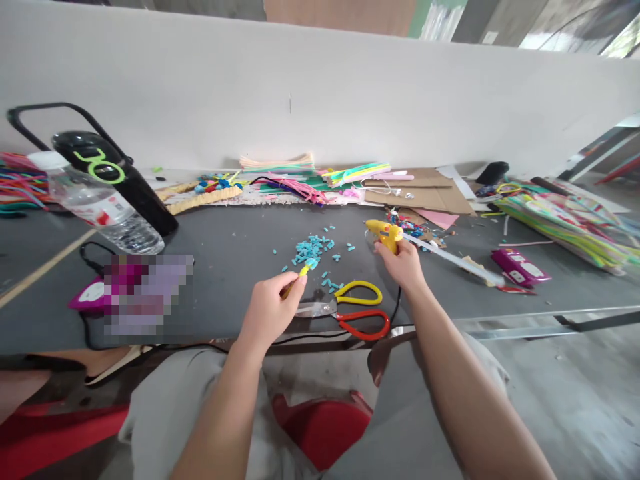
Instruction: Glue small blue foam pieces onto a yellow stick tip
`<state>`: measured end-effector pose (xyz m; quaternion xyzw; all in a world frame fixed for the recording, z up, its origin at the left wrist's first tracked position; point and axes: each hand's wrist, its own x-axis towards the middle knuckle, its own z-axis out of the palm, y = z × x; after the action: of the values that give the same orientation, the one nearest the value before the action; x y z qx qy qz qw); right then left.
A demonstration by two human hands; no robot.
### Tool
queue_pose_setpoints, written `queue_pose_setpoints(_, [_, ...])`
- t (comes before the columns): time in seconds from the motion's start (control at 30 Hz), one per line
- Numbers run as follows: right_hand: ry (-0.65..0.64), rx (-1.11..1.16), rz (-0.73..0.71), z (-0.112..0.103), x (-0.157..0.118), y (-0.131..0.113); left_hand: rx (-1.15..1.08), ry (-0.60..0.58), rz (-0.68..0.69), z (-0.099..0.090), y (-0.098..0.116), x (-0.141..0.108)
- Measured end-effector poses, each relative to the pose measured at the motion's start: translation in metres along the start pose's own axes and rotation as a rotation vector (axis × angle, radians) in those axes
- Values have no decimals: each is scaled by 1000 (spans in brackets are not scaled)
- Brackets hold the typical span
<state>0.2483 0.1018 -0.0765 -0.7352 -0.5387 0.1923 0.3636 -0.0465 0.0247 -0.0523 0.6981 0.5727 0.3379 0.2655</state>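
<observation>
My left hand (274, 303) is closed in a pinch on a small yellow piece (303, 271) with a blue bit at its tip; its exact kind is unclear. Just beyond the fingertips lies a loose pile of short blue pieces (307, 250), with a few scattered to the right. In my right hand (404, 263) is a yellow glue gun (385, 233), its nozzle pointing left and a long clear glue stick (453, 259) sticking out of its back. Scissors (363, 310) with one yellow and one red handle lie between my forearms, blades toward my left hand.
A water bottle (107, 207) and a black flask (135, 187) stand at the left, near a purple box (93, 293) with a cord. Coloured pipe cleaners (565, 223) and cardboard (420, 197) line the back and right. Another purple box (520, 267) lies at the right.
</observation>
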Motion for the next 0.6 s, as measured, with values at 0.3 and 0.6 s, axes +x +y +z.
queue_pose_setpoints(0.3, [-432, 613, -126, -2, -81, -38, 30, 54, -54, 1, -4, 1])
queue_pose_setpoints(0.6, [-510, 604, -136, 13, -85, -30, 17, 43, -42, 3, -3, 1])
